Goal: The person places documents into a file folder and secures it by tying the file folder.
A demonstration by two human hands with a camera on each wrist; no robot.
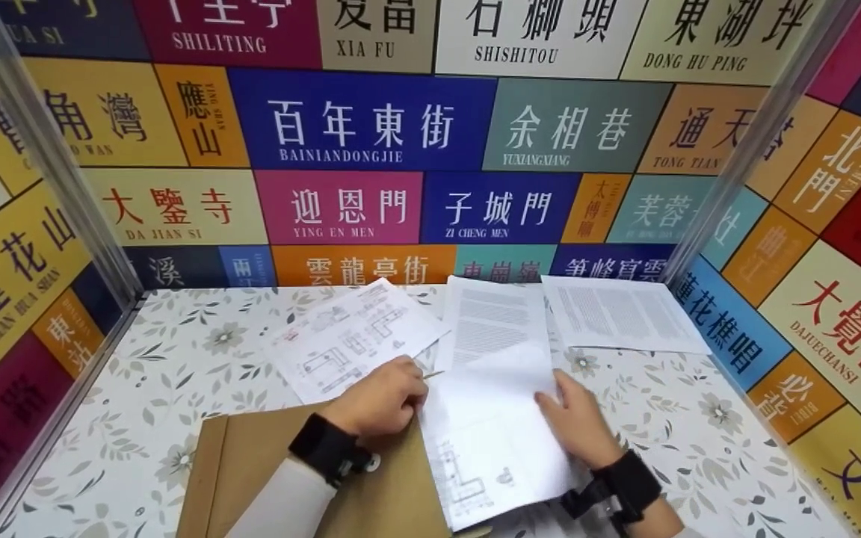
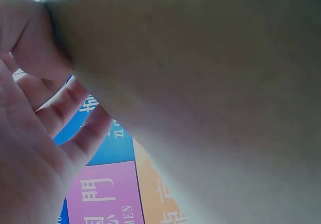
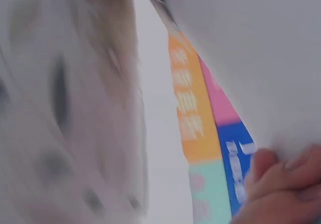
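Observation:
A brown kraft file folder (image 1: 251, 463) stands tilted under my left forearm. My left hand (image 1: 382, 396) has its fingers curled at the folder's upper right edge and grips it. In the left wrist view the folder (image 2: 210, 83) fills most of the picture, with the left hand (image 2: 35, 128) at its edge. To the right, my right hand (image 1: 580, 422) holds printed sheets (image 1: 498, 418) by their right edge, a drawing showing near the bottom. In the right wrist view the fingers (image 3: 286, 184) pinch the blurred white paper (image 3: 241, 38).
A sheet with line drawings (image 1: 356, 336) lies at the back left of the flower-patterned table (image 1: 139, 418). Another text sheet (image 1: 625, 314) lies at the back right. Upright panels (image 1: 363, 119) with coloured place-name signs enclose the table at the back and sides.

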